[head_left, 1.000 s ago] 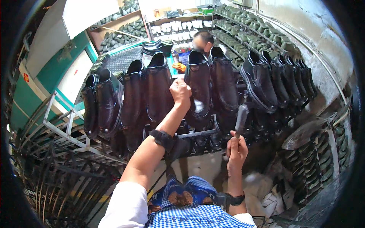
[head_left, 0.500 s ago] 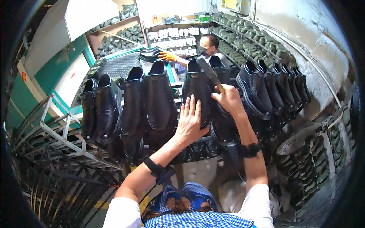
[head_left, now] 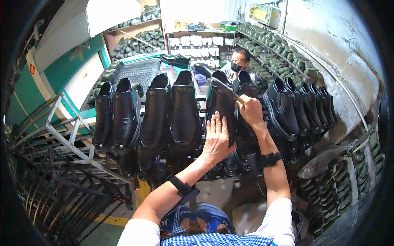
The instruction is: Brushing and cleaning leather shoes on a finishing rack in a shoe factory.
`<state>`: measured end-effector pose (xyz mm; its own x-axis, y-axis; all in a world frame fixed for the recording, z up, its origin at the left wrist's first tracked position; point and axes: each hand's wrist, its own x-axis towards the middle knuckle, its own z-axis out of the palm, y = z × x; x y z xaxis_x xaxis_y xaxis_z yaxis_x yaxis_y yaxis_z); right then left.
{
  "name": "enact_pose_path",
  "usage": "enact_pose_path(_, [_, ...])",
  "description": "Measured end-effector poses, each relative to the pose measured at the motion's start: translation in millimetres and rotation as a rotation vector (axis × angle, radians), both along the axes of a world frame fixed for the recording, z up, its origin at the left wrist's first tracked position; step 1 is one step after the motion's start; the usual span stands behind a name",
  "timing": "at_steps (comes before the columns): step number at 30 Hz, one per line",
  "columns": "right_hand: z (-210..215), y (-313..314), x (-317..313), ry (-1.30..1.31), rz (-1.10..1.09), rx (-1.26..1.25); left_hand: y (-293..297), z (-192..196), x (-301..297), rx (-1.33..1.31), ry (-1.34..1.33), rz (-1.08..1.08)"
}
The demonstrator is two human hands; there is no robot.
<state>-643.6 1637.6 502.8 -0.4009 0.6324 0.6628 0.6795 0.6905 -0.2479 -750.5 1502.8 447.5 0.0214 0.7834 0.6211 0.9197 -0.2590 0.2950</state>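
Observation:
My left hand (head_left: pixel 217 139) lies flat, fingers stretched out, on the toe part of a black leather shoe (head_left: pixel 221 105). That shoe hangs toe-down in a row of similar ones, its opening at the top. In my right hand (head_left: pixel 251 111) is a hammer (head_left: pixel 225 88), gripped by its handle. Its dark head is over the upper part of the same shoe, near the opening; I cannot tell whether it touches. Just right of it, partly behind my right hand, hangs another black shoe (head_left: pixel 247 84). To the left is a further black shoe (head_left: pixel 183 108).
More black shoes (head_left: pixel 283 108) line the rack to the right. A grey metal frame (head_left: pixel 67 141) stands at left. Across the rack is a person (head_left: pixel 239 61) in a dark mask. Shelves with green shoe lasts (head_left: pixel 279 53) run along the wall. Black shoes (head_left: pixel 175 60) lie on a textured surface.
The hammer head has come down closer to the shoe under my left hand. The other person's orange-gloved hand has left the shoes behind the rack. My view has shifted slightly.

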Motion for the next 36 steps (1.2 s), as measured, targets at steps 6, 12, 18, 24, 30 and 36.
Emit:
enact_pose_path(6, [20.8,18.3,4.8,0.174,0.009,0.082,2.0,1.5,10.6,0.001,0.003,0.013])
enact_pose_path(12, [10.9,-37.4,47.1,0.559,-0.117,0.037,3.8,2.2,3.5,-0.007,0.013,0.035])
enact_pose_path(18, [-59.9,-91.8,85.5,0.437,0.001,0.073,26.7,31.3,1.5,0.235,-0.220,-0.322])
enact_pose_path(24, [-82.9,-98.1,90.1,0.414,0.037,-0.016,106.6,39.9,27.0,-0.573,-0.783,-0.317])
enact_pose_path(30, [-90.8,-89.3,85.1,0.487,0.053,0.017,149.6,34.5,26.4,-0.376,-0.195,0.034])
enact_pose_path(36, [-83.4,-94.4,89.0,0.534,0.043,-0.056,153.0,45.4,20.3,-0.517,-0.093,-0.026])
